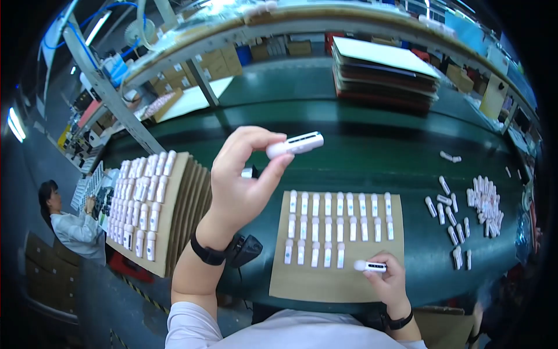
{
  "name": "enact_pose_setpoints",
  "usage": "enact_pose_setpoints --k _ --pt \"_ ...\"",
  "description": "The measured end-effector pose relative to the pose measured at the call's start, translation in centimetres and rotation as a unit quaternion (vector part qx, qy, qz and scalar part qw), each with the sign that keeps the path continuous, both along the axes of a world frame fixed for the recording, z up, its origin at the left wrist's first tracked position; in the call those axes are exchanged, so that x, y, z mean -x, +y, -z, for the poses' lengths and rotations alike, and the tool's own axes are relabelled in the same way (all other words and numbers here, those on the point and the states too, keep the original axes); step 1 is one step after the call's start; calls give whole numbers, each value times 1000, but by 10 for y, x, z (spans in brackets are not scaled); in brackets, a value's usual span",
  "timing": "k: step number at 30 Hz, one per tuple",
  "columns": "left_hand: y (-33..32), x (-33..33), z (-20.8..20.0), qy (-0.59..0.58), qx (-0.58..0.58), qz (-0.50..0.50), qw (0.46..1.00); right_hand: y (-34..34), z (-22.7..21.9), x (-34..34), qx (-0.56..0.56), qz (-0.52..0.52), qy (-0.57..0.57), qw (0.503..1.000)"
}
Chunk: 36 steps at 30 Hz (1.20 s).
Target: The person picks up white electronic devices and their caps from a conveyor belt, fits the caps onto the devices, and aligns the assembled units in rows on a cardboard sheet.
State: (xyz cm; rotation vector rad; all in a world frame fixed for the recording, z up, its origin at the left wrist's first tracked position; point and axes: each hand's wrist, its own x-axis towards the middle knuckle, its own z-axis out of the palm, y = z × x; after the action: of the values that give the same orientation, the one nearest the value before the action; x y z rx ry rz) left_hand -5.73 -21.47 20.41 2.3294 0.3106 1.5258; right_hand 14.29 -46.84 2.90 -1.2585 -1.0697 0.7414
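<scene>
My left hand (241,174) is raised over the green bench, pinching a small white stick-shaped device (306,143) between thumb and forefinger. That device lies nearly level, with a rounded end and a dark slotted strip on one side. Lower right, my right hand (389,283) grips a matching white device (373,266) just above the front right part of a brown cardboard sheet (314,285). Several more devices (327,229) lie on this sheet in three rows, rounded ends pointing away from me. The front row stops short of my right hand.
Loose devices (485,203) lie piled and scattered on the green bench (418,250) to the right. A cardboard stack (180,215) at left carries rows of devices, with a seated person (75,224) beyond. Stacked sheets (383,75) stand at the back, below a long shelf (290,14).
</scene>
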Motion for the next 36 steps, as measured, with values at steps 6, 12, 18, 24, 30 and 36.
enact_pose_setpoints --k 6,12,18,24,30,36 --pt "48 -20 -50 -77 -6 -41 996 3 2 -13 23 27 -6 999" --pt "93 -29 -112 -115 -49 -106 986 1 -2 -23 19 47 4 999" --pt "159 -37 -143 -77 -79 -225 968 1 2 -31 22 65 12 998" --pt "185 -51 -145 -40 -53 -285 956 -2 -1 -29 33 75 9 997" --pt "197 -55 -143 12 -143 -329 934 -6 0 -27 47 81 -13 996" --pt "168 -48 -118 -119 -200 -217 948 -2 1 -27 47 75 -33 996"
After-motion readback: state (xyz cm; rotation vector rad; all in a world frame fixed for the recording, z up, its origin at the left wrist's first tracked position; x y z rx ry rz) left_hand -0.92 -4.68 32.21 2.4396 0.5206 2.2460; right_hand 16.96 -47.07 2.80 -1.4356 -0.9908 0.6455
